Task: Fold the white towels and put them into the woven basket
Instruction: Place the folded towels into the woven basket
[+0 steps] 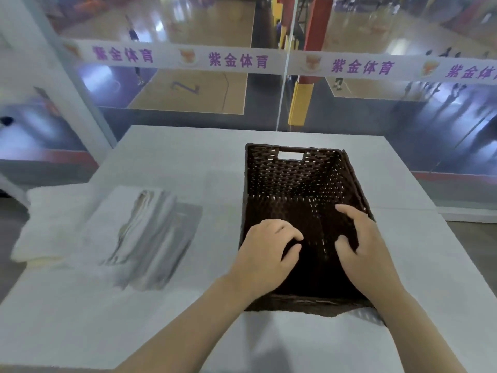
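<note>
Towels (107, 232) left of basket (298, 168), both on table (188, 146)

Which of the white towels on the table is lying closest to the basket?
The folded white towel stack with its layered edges showing lies closest to the dark brown woven basket. The other flat white towel sits farther left, at the table's edge.

white table (172, 162), glass wall (188, 103) with purple-lettered banner (236, 60)

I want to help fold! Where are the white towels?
In the head view, the white towels lie in a pile on the table's left side, beside the woven basket.
</note>
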The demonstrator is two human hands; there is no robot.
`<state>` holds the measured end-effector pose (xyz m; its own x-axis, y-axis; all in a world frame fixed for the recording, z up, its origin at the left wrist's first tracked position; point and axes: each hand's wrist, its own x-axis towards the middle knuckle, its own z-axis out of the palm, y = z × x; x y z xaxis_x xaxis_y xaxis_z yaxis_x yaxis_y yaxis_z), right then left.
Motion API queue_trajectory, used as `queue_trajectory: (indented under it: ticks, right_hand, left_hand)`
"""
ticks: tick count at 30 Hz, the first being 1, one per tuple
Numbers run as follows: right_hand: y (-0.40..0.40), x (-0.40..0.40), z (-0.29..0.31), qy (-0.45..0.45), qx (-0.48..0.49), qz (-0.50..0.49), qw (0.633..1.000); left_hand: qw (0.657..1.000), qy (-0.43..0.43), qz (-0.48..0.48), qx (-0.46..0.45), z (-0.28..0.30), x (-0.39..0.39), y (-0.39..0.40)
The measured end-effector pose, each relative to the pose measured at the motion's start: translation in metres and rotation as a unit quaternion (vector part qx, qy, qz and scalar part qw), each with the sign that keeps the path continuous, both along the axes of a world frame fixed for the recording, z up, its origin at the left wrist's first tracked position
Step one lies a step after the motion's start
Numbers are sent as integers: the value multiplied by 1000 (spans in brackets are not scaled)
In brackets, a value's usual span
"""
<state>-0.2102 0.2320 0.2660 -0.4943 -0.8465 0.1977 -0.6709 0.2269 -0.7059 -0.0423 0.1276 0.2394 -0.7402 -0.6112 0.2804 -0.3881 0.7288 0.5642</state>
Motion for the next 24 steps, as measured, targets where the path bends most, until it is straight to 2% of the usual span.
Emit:
queue_trajectory:
  ticks: [7, 11, 17, 20, 24]
  right_hand:
    - [-98, 102, 7, -22, 33, 151, 988]
    - [-158, 162, 2, -20, 74, 238, 968]
    - [-258, 238, -15, 48, 130, 326, 935]
    - [-310, 273, -23, 78, 141, 331, 930]
    - [-368, 308, -35, 101, 192, 316, 924]
  left_hand:
    - [988, 53, 142, -1, -7, 115, -73]
    - [978, 29, 208, 18, -17, 193, -108]
    - [935, 19, 346, 76, -55, 300, -126]
    - [889, 40, 437, 134, -72, 336, -128]
    - [774, 116, 530, 327, -86, 360, -124]
